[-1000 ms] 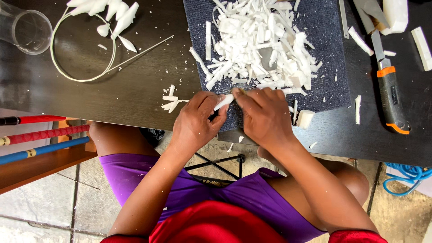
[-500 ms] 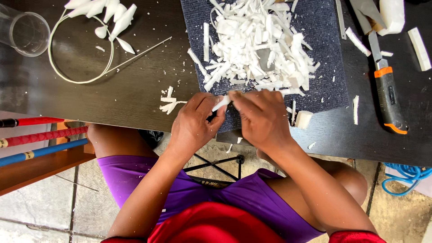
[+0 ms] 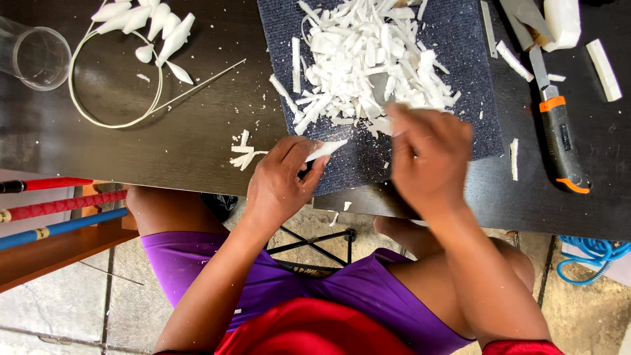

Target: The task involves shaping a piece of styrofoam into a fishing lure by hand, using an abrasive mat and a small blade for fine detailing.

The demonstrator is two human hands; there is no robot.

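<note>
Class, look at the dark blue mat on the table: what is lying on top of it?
On the dark blue mat lies a heap of white shavings. The right hand covers the mat's lower middle, hiding whatever is beneath it. The left hand holds a white sliver at its edge.

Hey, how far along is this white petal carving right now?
Done: several carved petals lie on the wire ring, and a heap of shavings covers the mat. In hand: the left hand holds one white sliver; the right hand is blurred above the mat. Left: uncut white blocks by the knife.
</note>
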